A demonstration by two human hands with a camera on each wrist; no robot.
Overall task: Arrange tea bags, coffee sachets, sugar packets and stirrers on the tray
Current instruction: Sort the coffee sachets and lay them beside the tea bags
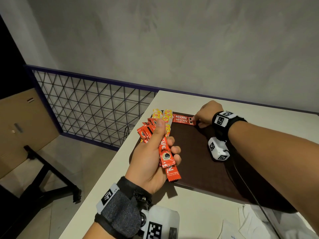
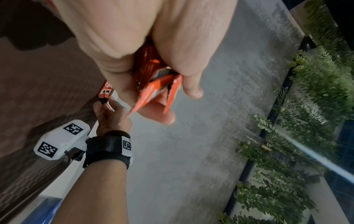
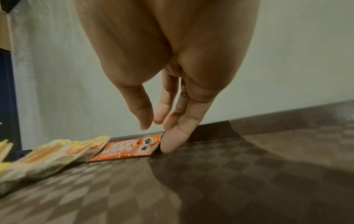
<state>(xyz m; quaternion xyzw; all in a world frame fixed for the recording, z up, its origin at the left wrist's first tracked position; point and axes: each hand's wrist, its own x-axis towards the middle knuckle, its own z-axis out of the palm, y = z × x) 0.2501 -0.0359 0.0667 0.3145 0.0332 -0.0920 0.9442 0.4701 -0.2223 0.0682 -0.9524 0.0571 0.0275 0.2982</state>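
— Looking at the tray (image 1: 198, 152), how much is already arranged?

— Only a part. The yellow tea bags (image 1: 162, 115) lie at about 11 o'clock, along the far left edge; some seem to overlap the rim, I cannot tell exactly. Just beside them, at 12 o'clock, two coffee sachets (image 1: 183, 119) lie flat, side by side against the far wall of the tray.

— And the hands?

— The right hand (image 1: 206, 113) is at the right end of these two sachets. Its fingers (image 3: 172, 141) are straight and grasp nothing; one fingertip touches the end of the sachets, I think to align them. The left hand (image 1: 151, 163) hovers over the left edge of the tray, at 9 o'clock, with its fingers curled around a bundle of coffee sachets (image 1: 162, 147).

— So what is left?

— The bundle must still go on the tray, I judge. I see no sugar packets and no stirrers clearly. Some white paper things (image 1: 259, 221) lie on the desk (image 1: 198, 213) at 5 o'clock; what they are, I cannot say. Most of the tray is still bare.
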